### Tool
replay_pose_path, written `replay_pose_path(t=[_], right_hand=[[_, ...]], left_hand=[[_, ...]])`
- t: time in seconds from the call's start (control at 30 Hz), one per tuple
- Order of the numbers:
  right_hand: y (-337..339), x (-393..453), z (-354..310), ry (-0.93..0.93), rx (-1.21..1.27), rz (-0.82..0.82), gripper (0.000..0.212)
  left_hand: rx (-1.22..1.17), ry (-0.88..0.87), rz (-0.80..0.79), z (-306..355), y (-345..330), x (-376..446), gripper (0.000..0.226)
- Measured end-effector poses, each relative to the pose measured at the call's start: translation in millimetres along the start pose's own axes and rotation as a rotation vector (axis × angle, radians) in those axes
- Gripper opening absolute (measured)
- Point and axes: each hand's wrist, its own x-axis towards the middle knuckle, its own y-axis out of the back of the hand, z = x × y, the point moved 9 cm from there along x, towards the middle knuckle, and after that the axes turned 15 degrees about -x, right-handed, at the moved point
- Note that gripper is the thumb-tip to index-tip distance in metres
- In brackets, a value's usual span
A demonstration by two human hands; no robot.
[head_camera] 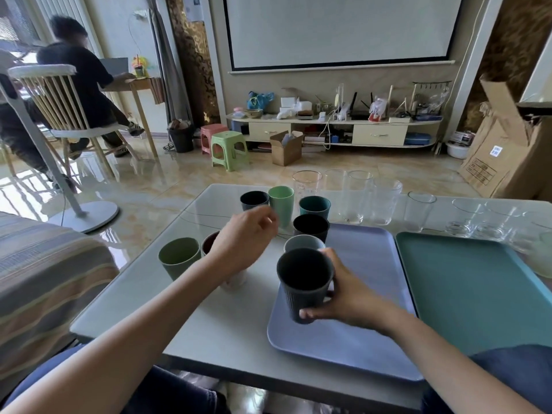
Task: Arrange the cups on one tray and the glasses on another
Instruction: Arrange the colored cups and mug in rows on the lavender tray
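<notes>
Two trays lie along the counter's (227,333) near edge: the lilac tray (352,348) carries a few cups at its far-left corner, the teal tray (478,294) none. Right hand (355,291) wraps a dark ribbed cup (304,283) above the lilac tray's left side; left hand (243,239) hovers, fingers loosely curled, holding nothing. Its forearm could topple the cups beneath. Glasses (358,198) line the far edge.

Glossy marble floor (185,174), projector screen (340,28), green stool (228,149).
</notes>
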Motion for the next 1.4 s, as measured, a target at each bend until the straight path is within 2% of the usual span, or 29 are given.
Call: replay_pose_path(t=[0.1,0.27,0.47,0.57,0.63,0.7,0.8,0.93,1.03,1.1,1.23,1.4], right_hand=[[-24,2,11,-0.001,-0.1,-0.042,0.083],[-40,6,26,-0.014,-0.005,-0.072,0.082],[-44,7,40,-0.081,0.084,-0.068,0.081],[-47,1,43,-0.116,0.055,-0.129,0.078],[-41,-4,47,-0.151,-0.07,-0.19,0.072],[-23,-5,52,-0.197,-0.234,-0.184,0.064],[25,7,42,-0.204,-0.403,-0.002,0.048],[79,47,8,-0.134,-0.477,0.223,0.035],[95,98,-16,-0.078,-0.556,0.29,0.028],[93,140,-22,-0.071,-0.65,0.26,0.027],[73,222,-14,-0.102,-1.044,0.162,0.032],[34,278,11,-0.082,-1.352,0.018,0.029]], left_hand=[[0.187,0.079,-0.197,-20,-26,-10,0.008],[0.317,0.081,-0.344,-29,-50,-22,0.012],[0.336,0.104,-0.377,-34,-57,-23,0.013],[0.333,0.143,-0.379,-39,-54,-28,0.014],[0.349,0.168,-0.399,-39,-50,-29,0.012],[0.339,0.201,-0.4,-34,-41,-24,0.012],[0.31,0.206,-0.303,-22,-21,2,0.017],[0.541,0.109,-0.169,-21,2,51,0.019],[0.624,0.084,-0.127,-36,10,91,0.019],[0.68,0.088,-0.124,-51,7,114,0.019],[0.737,0.162,-0.203,-97,-14,144,0.016],[0.766,0.202,-0.23,-141,-26,162,0.013]])
